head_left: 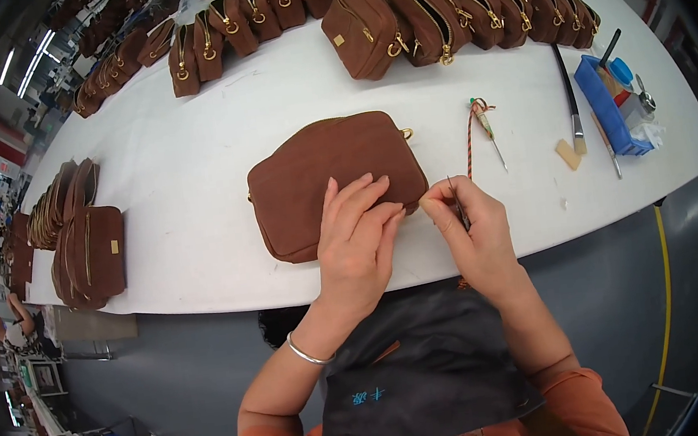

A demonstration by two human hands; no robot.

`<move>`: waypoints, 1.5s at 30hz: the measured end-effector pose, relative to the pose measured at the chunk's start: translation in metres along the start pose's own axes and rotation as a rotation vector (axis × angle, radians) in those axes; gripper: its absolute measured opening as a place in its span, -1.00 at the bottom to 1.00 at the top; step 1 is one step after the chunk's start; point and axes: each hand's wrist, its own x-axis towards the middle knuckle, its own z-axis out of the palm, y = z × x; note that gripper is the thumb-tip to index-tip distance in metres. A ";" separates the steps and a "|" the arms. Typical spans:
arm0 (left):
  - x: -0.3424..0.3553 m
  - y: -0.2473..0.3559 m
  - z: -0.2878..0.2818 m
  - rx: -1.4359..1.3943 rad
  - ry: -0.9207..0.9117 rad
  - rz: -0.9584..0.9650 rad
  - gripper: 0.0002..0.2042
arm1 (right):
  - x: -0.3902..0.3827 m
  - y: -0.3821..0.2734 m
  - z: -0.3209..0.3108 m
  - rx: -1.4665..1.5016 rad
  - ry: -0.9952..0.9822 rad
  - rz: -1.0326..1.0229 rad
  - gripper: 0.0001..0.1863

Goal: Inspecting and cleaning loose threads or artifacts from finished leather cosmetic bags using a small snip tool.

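Observation:
A brown zip bag lies on its side on the white table in front of me, a gold ring at its upper right corner. My left hand holds its lower right part; some fingers spread over its face, while thumb and forefinger come together at the lower edge. Just off that corner, my right hand is closed around a small dark pointed tool that looks like thread snips, its tip upward. Thumb and forefinger pinch together beside the bag; anything between them is too small to make out.
An awl with a striped cord lies beyond my right hand. Farther right are a brush, a tan block and a blue tray of tools. Brown bags line the far side; more bags stand left.

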 end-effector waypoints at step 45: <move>-0.005 0.008 0.005 0.031 -0.067 -0.129 -0.95 | -0.014 0.024 0.014 -0.415 0.189 -0.447 -0.79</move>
